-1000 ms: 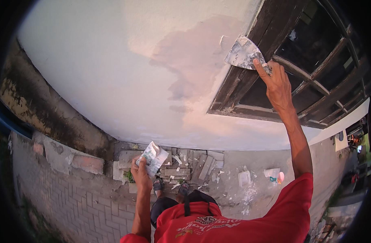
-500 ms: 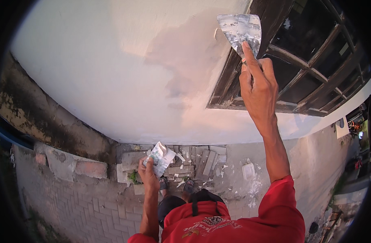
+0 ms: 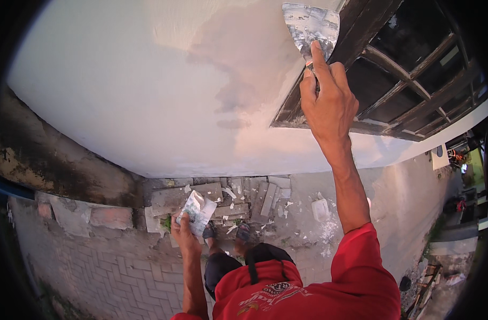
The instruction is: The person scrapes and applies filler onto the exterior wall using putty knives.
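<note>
My right hand (image 3: 329,101) is raised high and grips a wide putty knife (image 3: 310,24), its plaster-smeared blade pressed flat on the white wall (image 3: 121,90) beside the dark wooden window frame (image 3: 361,37). A damp, greyish patch of fresh filler (image 3: 249,64) spreads on the wall left of the blade. My left hand (image 3: 182,234) hangs low at my side and holds a second flat scraper (image 3: 197,210) coated in white plaster, tilted upward over the ground.
A dark window (image 3: 414,80) with wooden bars fills the upper right. Below lie loose paving slabs (image 3: 212,192), plaster bits and a small white container (image 3: 320,209). A low stained wall (image 3: 68,176) runs at left over brick paving (image 3: 110,272).
My right hand has swept the putty knife up and leftward along the window frame's edge. The left hand with its scraper has stayed low, hardly moving.
</note>
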`<state>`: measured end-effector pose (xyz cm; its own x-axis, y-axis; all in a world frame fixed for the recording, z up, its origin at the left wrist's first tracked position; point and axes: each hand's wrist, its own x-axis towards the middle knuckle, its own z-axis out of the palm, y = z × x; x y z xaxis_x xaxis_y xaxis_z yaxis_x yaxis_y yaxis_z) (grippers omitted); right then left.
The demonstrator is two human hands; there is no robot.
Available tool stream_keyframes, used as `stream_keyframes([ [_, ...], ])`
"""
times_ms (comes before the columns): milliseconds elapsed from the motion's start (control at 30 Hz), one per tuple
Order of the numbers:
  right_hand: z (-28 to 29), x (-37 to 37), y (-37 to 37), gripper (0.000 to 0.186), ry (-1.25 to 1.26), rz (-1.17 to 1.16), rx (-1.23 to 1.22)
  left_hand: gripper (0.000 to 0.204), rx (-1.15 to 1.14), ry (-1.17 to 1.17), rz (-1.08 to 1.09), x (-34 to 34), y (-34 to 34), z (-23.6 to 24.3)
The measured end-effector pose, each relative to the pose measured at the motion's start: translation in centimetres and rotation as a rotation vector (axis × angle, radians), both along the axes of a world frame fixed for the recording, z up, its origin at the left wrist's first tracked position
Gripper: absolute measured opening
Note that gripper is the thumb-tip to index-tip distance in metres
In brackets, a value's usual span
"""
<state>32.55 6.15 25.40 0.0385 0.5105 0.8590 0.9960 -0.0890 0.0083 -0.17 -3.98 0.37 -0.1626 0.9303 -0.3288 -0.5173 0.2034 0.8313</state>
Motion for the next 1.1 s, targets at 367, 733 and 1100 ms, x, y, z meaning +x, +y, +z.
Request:
stream_keyframes([
  [367, -6.0, 0.5, 0.3, 0.065, 0.027, 0.014, -0.050, 0.011, -0.008, 0.025, -0.011, -2.1, -0.9, -3.3],
  [733, -12.9, 1.0, 0.4, 0.070, 0.091, 0.005, -0.135, 0.012, -0.049, 0.064, 0.011, -2.3, -1.3, -2.8],
  [1100, -23.6, 0.4, 0.7, 0.077, 0.250, 0.043, -0.244, 0.014, -0.092, 0.084, 0.014, -2.7, -1.5, -2.6],
])
